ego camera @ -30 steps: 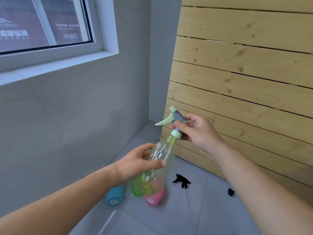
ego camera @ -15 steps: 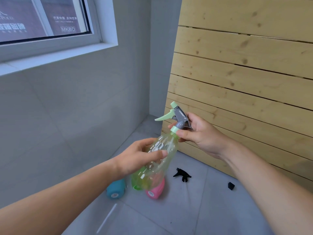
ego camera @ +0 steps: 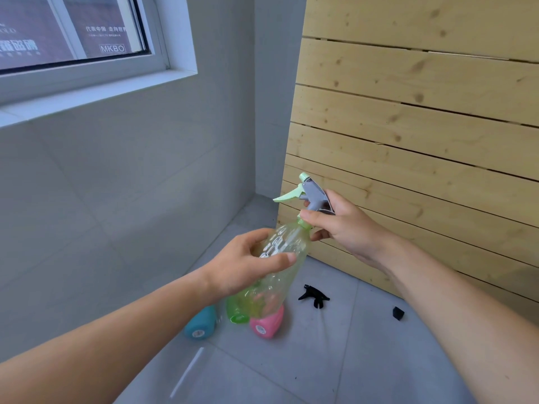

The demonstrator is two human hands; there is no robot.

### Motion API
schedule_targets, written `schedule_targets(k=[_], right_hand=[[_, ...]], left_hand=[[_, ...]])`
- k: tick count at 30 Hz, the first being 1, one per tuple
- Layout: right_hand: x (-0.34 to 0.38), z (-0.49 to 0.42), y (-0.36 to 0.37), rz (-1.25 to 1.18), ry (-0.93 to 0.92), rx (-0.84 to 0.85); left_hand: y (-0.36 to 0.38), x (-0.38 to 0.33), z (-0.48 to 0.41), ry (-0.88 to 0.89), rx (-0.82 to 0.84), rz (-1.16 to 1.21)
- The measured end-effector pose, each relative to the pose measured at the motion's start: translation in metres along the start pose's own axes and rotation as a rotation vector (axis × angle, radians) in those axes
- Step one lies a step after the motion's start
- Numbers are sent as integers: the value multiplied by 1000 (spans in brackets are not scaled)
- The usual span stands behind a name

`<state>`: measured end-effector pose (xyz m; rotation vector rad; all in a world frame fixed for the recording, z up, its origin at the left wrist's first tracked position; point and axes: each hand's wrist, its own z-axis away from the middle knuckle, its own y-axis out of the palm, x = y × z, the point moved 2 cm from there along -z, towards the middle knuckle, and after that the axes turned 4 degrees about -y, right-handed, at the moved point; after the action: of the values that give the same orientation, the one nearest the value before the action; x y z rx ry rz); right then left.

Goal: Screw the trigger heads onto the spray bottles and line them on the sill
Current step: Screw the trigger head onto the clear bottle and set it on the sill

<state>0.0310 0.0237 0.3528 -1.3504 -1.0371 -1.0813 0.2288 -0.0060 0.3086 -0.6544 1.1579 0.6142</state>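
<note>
We stand over a grey tiled floor [ego camera: 364, 360] in a corner, and we place everything from the clear green bottle [ego camera: 280, 258] held in mid-air. Right of the bottle leans a big slatted wooden panel [ego camera: 423, 118], its foot on the floor. High to the bottle's upper left is a window [ego camera: 73, 33] with its white sill [ego camera: 96, 96], bare in the part we can see.

The bottle tilts, neck up toward the panel, base down toward us. Our left hand [ego camera: 242, 272] has its grip closed round the bottle's body, thumb laid across the front. Our right hand [ego camera: 341, 225] has its grip closed on the green collar at the neck, thumb and fingers pinching it, with the grey and green trigger head [ego camera: 309, 193] sitting on the neck above, lever pointing away from the panel.

Below the bottle, three more bottles lie on the floor, close together: a blue bottle [ego camera: 201, 323] farthest from the panel, a green one [ego camera: 236, 312] in the middle, a pink bottle [ego camera: 267, 323] nearest it. A black trigger head [ego camera: 313, 295] lies on the floor between the pink bottle and the panel, apart from both. Nearer the panel lies a small black cap [ego camera: 398, 312].
</note>
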Motion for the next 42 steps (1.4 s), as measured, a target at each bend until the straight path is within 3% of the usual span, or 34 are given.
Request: schedule_targets(k=[6, 14, 20, 25, 30, 34, 39, 42], right_hand=[[0, -2, -7, -131, 13, 40], [-7, -2, 0, -144, -16, 17], [-15, -5, 5, 156, -20, -141], [-7, -8, -4, -139, -29, 34], [-15, -7, 6, 98, -11, -169], [-11, -7, -1, -201, 13, 17], [-15, -7, 3, 4, 1, -86], [-12, -6, 0, -200, 8, 15]], left_hand=[[2, 1, -2, 30, -67, -134], [4, 4, -2, 19, -80, -140], [7, -1, 0, 23, -65, -123], [4, -6, -1, 19, -48, -92], [7, -3, 0, -11, -21, -88], [3, -4, 0, -17, -14, -65], [6, 0, -1, -26, -4, -61], [4, -1, -3, -15, -20, -63]])
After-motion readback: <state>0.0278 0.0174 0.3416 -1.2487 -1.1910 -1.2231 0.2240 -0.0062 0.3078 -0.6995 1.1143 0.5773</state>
